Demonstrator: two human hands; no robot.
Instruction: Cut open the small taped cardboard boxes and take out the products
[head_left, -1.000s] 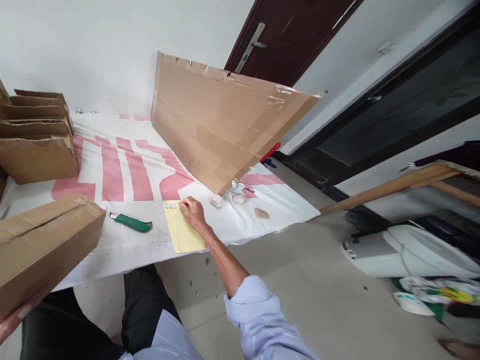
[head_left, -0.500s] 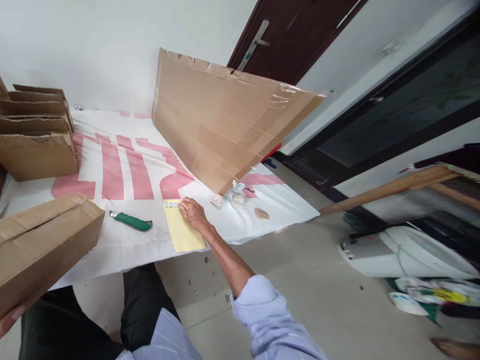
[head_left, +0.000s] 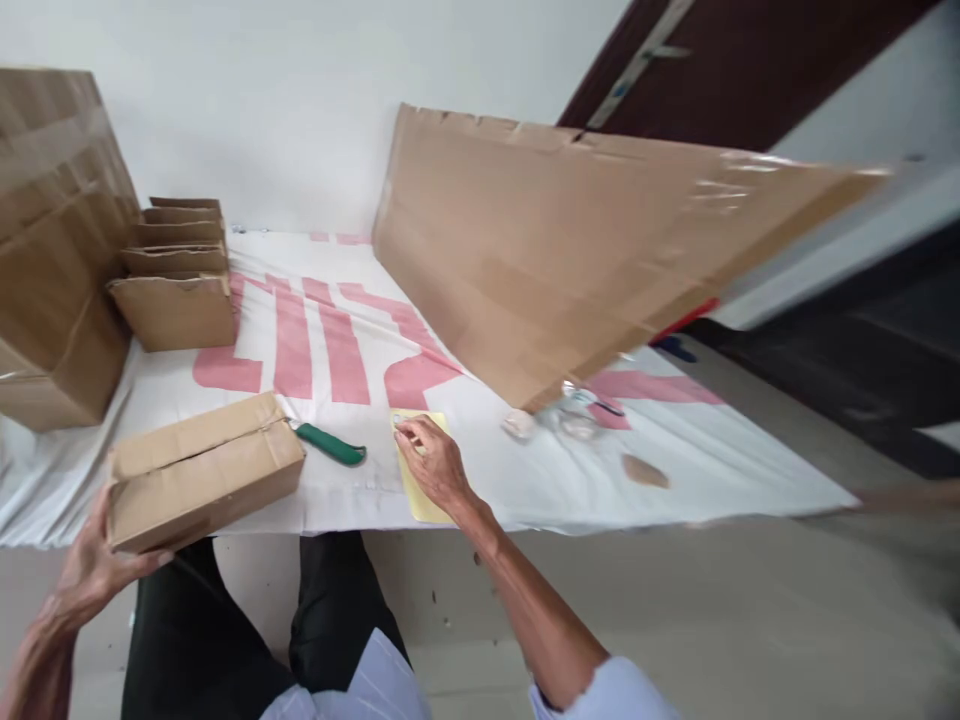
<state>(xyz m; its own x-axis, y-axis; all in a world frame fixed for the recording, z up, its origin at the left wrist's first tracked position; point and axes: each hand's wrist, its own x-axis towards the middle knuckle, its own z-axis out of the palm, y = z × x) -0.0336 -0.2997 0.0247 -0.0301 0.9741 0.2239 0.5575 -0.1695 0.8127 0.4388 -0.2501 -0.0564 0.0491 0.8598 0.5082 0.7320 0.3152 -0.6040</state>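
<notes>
At the left, my left hand (head_left: pixel 97 565) grips the near end of a closed cardboard box (head_left: pixel 206 465), with the thumb below and the fingers at its side. The box sits at the table's front edge. My right hand (head_left: pixel 433 462) is over a yellow sheet (head_left: pixel 420 500), thumb and fingertips pinched together near its top left corner; what they hold, if anything, is too small to make out. Between the box and the sheet lies a green-handled cutter (head_left: pixel 330 443), its blade end close to the box.
Cardboard dividers (head_left: pixel 180 310) and a big carton (head_left: pixel 60 300) stand at the back left. A large cardboard panel (head_left: pixel 555 240) leans behind the sheet. Small clear bags (head_left: pixel 577 420) and a brown scrap (head_left: pixel 645 471) lie on the white cloth (head_left: pixel 720 470) at the right.
The view has turned left, bringing my left hand and the big carton into sight. The box now lies nearer the cutter. My right hand stays at the sheet's top, now toward its left corner.
</notes>
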